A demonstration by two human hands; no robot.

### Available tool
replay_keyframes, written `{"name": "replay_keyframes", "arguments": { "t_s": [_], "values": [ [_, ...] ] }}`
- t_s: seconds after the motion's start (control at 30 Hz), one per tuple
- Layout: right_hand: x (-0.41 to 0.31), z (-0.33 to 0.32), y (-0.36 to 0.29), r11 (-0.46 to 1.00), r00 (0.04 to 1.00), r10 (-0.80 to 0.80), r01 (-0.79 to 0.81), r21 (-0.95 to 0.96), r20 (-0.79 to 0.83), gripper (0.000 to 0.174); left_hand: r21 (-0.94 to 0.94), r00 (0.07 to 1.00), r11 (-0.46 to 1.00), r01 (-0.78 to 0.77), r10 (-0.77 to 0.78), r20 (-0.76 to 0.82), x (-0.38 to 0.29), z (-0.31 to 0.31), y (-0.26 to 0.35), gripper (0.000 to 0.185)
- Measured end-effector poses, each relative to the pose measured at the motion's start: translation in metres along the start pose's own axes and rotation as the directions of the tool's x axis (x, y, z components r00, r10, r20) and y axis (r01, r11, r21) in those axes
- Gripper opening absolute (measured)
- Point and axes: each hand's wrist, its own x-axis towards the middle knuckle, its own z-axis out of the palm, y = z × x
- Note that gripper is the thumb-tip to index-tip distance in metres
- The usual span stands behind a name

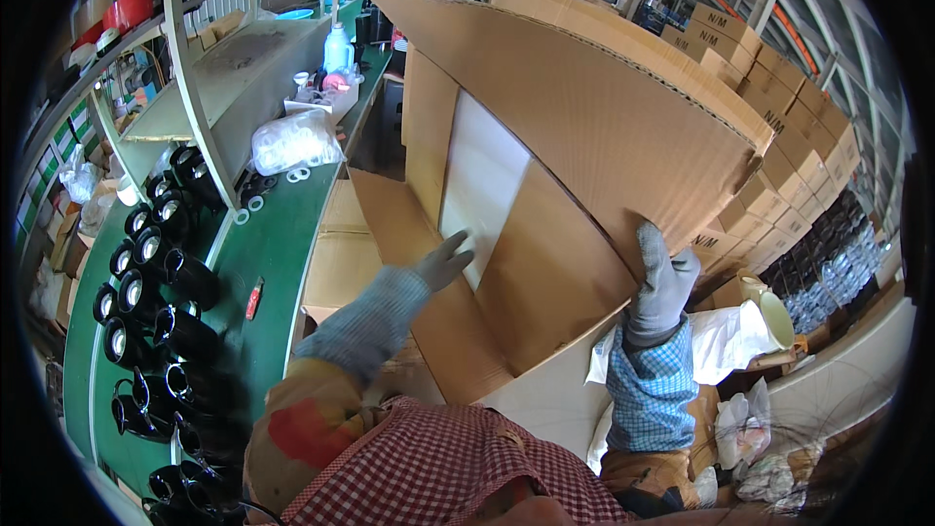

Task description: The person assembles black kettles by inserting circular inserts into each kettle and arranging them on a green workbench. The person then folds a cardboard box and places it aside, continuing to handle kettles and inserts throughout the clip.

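A large open cardboard box (562,285) stands before me with its flaps spread. Its long upper flap (584,102) rises away from me, and a nearer flap (445,314) hangs outward on the left. Inside, a white panel (482,168) shows at the far left; whether it is a sheet or a gap in the box I cannot tell. My left hand (445,263), in a grey glove, reaches over the opening with fingers apart and nothing in them. My right hand (661,281), gloved too, grips the box at the right end of the upper flap, its thumb upright against the cardboard.
Several glossy black jugs (150,248) crowd the green workbench (270,234) on the left. A red cutter (254,298), white rings and a bag of white parts (296,142) lie there too. Stacked cartons (774,146) rise at the right, above a white sack (727,340).
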Motion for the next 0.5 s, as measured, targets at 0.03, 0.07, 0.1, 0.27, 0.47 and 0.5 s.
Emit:
{"name": "replay_keyframes", "arguments": {
  "t_s": [0.03, 0.07, 0.1, 0.27, 0.47, 0.5],
  "values": [
    [-0.002, 0.007, 0.002, 1.0, 1.0, -0.004, 0.004, 0.015, -0.002, 0.024, -0.185, 0.988, 0.971, -0.15, 0.142, -0.058, 0.015, 0.016, 0.009, 0.057],
    [0.001, 0.037, -0.003, 0.995, 0.998, -0.03, 0.025, 0.101, 0.05, 0.027, -0.342, 0.99, 0.934, -0.102, 0.062, -0.126, 0.043, -0.002, -0.04, 0.052],
    [0.003, 0.036, -0.003, 0.996, 0.999, -0.001, -0.003, 0.094, 0.048, 0.026, -0.615, 0.993, 0.785, 0.071, -0.111, -0.026, 0.05, 0.004, -0.053, 0.047],
    [0.016, -0.011, 0.016, 0.998, 0.998, 0.011, -0.007, 0.055, -0.064, 0.024, -0.656, 0.952, 0.699, 0.283, -0.125, 0.278, -0.031, 0.022, -0.043, 0.038],
    [0.001, 0.008, -0.006, 0.988, 0.999, 0.038, -0.037, 0.15, -0.004, 0.021, -0.445, 0.981, 0.874, -0.195, 0.174, -0.088, -0.028, -0.044, 0.075, 0.055],
    [-0.002, 0.017, -0.011, 0.975, 0.999, 0.048, -0.047, 0.217, 0.002, 0.022, -0.331, 0.974, 0.922, -0.199, 0.151, -0.166, -0.009, -0.043, 0.065, 0.058]
  ]
}}
